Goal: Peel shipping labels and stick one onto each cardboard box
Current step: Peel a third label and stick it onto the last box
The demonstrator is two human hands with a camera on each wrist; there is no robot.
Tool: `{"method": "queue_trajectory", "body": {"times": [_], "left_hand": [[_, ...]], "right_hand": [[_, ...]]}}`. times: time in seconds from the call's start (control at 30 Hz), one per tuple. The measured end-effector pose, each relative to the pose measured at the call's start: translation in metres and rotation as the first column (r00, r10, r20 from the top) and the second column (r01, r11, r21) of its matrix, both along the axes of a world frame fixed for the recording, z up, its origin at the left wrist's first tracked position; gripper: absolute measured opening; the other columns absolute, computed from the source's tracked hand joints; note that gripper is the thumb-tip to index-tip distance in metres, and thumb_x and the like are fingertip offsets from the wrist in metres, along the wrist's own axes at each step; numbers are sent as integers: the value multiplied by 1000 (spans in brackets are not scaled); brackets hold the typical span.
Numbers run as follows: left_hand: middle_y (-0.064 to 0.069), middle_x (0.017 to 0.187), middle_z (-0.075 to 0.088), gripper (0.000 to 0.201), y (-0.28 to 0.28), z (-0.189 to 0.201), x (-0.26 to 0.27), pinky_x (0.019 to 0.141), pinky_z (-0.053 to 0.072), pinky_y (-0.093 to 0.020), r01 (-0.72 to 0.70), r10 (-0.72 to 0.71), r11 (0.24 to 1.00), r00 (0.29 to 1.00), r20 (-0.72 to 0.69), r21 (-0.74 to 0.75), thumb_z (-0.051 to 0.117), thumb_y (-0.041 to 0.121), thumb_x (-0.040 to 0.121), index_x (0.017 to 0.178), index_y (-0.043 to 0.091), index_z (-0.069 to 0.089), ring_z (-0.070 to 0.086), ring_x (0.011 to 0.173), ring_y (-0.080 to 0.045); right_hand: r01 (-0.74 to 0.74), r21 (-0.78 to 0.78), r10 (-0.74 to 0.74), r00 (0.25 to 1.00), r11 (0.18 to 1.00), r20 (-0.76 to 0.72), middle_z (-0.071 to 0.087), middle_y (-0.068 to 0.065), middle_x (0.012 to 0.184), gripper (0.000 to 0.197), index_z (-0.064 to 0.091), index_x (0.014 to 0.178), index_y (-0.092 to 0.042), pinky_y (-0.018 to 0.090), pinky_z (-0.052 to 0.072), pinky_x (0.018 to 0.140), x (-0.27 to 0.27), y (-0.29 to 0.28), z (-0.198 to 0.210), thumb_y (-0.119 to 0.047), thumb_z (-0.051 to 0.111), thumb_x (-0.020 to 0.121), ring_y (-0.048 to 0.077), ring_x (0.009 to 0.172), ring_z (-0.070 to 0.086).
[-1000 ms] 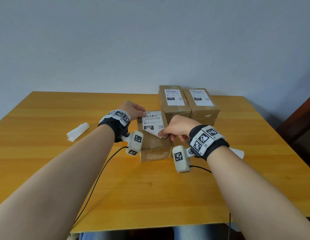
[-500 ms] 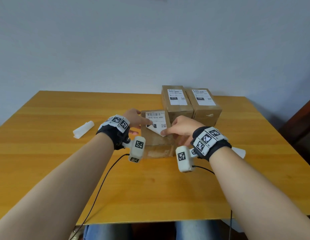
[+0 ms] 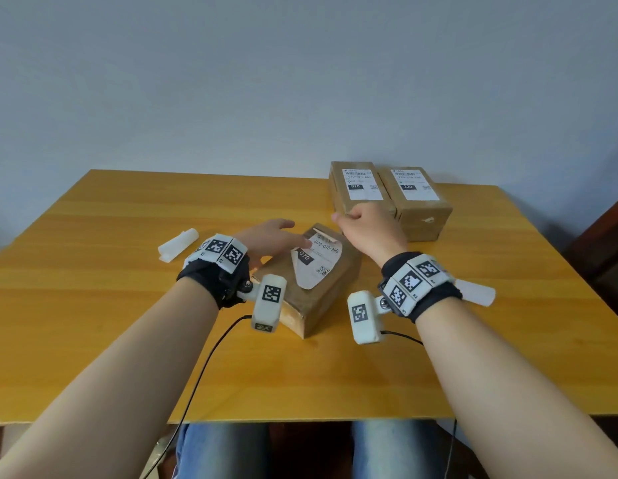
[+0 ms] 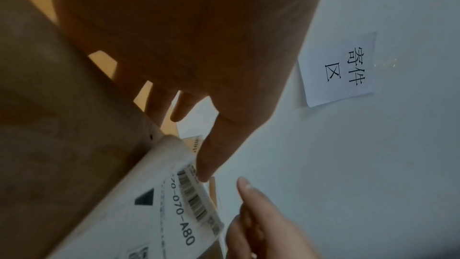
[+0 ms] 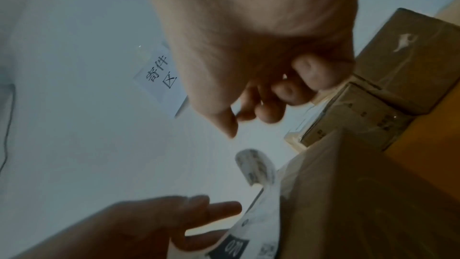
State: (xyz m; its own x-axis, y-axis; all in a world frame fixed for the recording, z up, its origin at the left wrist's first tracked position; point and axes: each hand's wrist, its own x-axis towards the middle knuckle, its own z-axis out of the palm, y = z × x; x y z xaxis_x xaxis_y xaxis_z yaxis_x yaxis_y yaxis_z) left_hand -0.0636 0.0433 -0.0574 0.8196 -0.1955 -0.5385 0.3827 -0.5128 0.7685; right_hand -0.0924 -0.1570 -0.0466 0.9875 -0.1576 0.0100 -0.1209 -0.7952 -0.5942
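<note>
The wooden table [image 3: 128, 305] carried everything; at its far right edge two cardboard boxes [image 3: 390, 198] stood side by side and touching, each with a label flat on top; nearer the person a third box [image 3: 321, 292] sat turned at an angle; on its top lay the shipping label [image 3: 317, 261], only partly down, its left edge lifted and curled and a far corner folded up. The left hand [image 3: 269, 236] was spread, fingers straight, one fingertip [image 4: 204, 172] pressing the label near its barcode; it gripped nothing. The right hand [image 3: 369, 226] hovered beyond the box with fingers loosely curled; it appeared to hold nothing. A white roll of backing paper [image 3: 178, 244] lay well to the left; another white scrap [image 3: 476, 293] showed behind the right wrist. The risk, I judged, lay in the lifted edge; smoothed carelessly it could crease or stick to itself, or set crooked; with the box unsteadied, a push might slide it.
</note>
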Motion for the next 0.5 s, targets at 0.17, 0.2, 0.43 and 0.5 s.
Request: {"method": "queue_trajectory", "body": {"times": [0.17, 0.2, 0.43, 0.5], "left_hand": [[-8, 129, 63, 83, 1, -2, -8, 82, 59, -44, 8, -12, 994, 1000, -28, -110, 75, 20, 92, 160, 29, 28, 66, 98, -21], [-8, 129, 64, 83, 3, -4, -9, 83, 60, -45, 16, -20, 993, 999, -33, -117, 75, 18, 92, 160, 29, 29, 68, 100, -22], [-12, 133, 66, 102, 19, -12, -12, 84, 62, -41, 202, -211, 968, 976, -48, -152, 78, 0, 82, 162, 33, 22, 74, 104, -31], [-13, 131, 66, 102, 20, -14, -16, 72, 62, -33, 255, -263, 956, 964, -35, -145, 70, -9, 87, 163, 33, 17, 76, 96, -27]], "right_hand": [[36, -77, -14, 962, 996, 271, 64, -9, 93, 22, 60, 98, -29, 36, 51, 75, -1, 20, -3, -50, 56, 98, 19, 95, 61], [23, -108, 6, 964, 994, 266, 64, -9, 104, 25, 60, 108, -29, 38, 49, 82, 0, 26, -5, -51, 55, 98, 22, 107, 57], [66, -218, -43, 993, 974, 107, 46, 3, 145, 57, 43, 139, -25, 52, 34, 104, 6, 55, -31, -63, 46, 97, 31, 136, 35], [108, -245, -80, 989, 963, 123, 47, 5, 144, 61, 44, 139, -23, 54, 37, 102, 7, 56, -39, -66, 47, 95, 32, 134, 38]]}}
